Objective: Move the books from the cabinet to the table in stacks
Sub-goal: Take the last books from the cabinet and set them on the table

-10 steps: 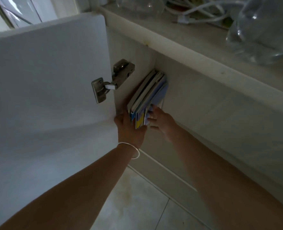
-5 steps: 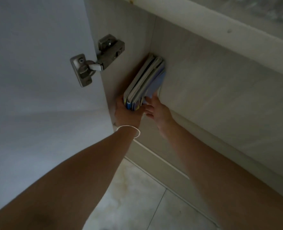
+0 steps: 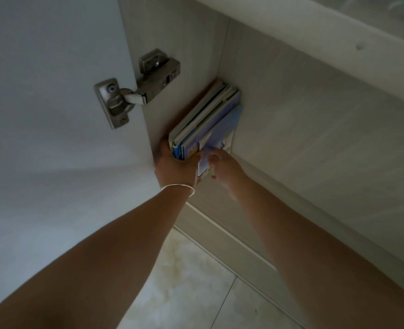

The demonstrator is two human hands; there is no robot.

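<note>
Books not yet out of cabinet; table unseen. Left hand grips their lower edge; right hand just beside pinches the nearest cover.

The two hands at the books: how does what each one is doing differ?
The left hand wraps round the near end of the books, its grip spanning several; the right hand only pinches one thin book sticking out. The left wrist wears a bracelet; the right wrist is bare. Both reach into the open cabinet.
</note>
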